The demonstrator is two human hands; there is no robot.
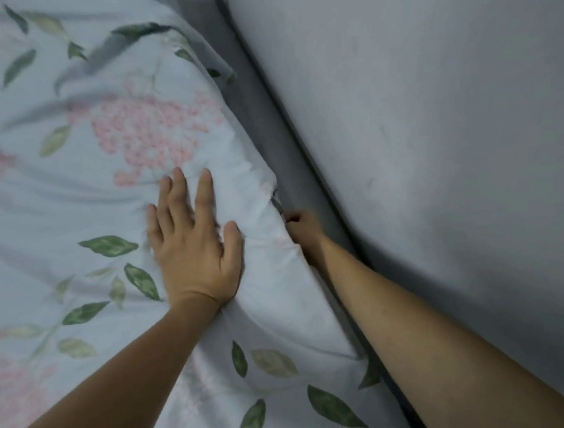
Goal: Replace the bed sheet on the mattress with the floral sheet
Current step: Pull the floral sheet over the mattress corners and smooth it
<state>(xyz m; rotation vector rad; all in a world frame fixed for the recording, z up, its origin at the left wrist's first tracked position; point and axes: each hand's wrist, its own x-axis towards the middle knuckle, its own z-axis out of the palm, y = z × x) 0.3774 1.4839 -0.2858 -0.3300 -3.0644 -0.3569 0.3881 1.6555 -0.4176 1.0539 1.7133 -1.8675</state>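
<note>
1. While the head view is the only one I have, it shows the job well along: the floral sheet (105, 154) already covers the top of the mattress (260, 140), whose grey side shows in the narrow gap beside the wall (434, 98).
2. My left hand (194, 242) lies flat on the sheet near the mattress edge, fingers straight and spread, holding nothing. I judge it is there to pin the fabric so the top does not slide while the edge is worked.
3. My right hand (300, 226) is down in the gap between mattress and wall, fingers curled at the sheet's edge. It appears to pinch the hem, though the fingertips are partly hidden by the fold, so I cannot be sure how much cloth it has.
4. As I read it, the step in hand is tucking this wall-side edge down or under the mattress; the tight gap explains the arm running along the wall.
5. Further up, a loose flap of the sheet (216, 62) stands untucked, so more of that edge remains to do.
6. No brand, label or writing is legible anywhere; the print is only pink blossoms and green leaves.
</note>
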